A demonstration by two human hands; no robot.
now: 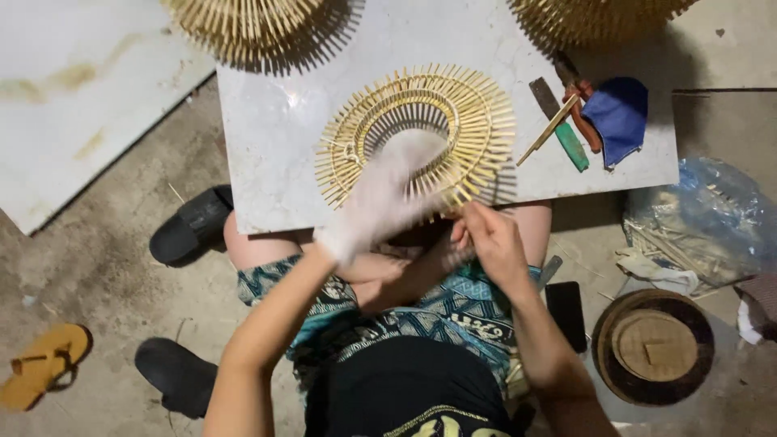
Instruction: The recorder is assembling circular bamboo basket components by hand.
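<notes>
Concrete floor all around, and a pale marble slab serves as the bench, resting over the person's knees. Going left to right: an orange sandal and two black slippers sit on the floor off the bench's left edge. Then comes the main thing, a bamboo ring of short splints fanned out like sun rays, lying flat on the bench close to its near edge. It's an oval, with the long axis running from near-left up to far-right, and the splints point outward all round.

The left hand, in a whitish glove and blurred, lies over the near-left part of the ring; I honestly can't tell if it's gripping or just pressing down. The right hand is just off the near edge, fingers pinched on the splint tips at the ring's near-right rim. So both hands are on the near side, the ring lies straight ahead of them, and the left one reaches further onto it.

Further right, a loose bamboo strip, a green-handled tool and a blue cloth sit by the far-right corner. A dark phone and a round woven lid are on the floor.
</notes>
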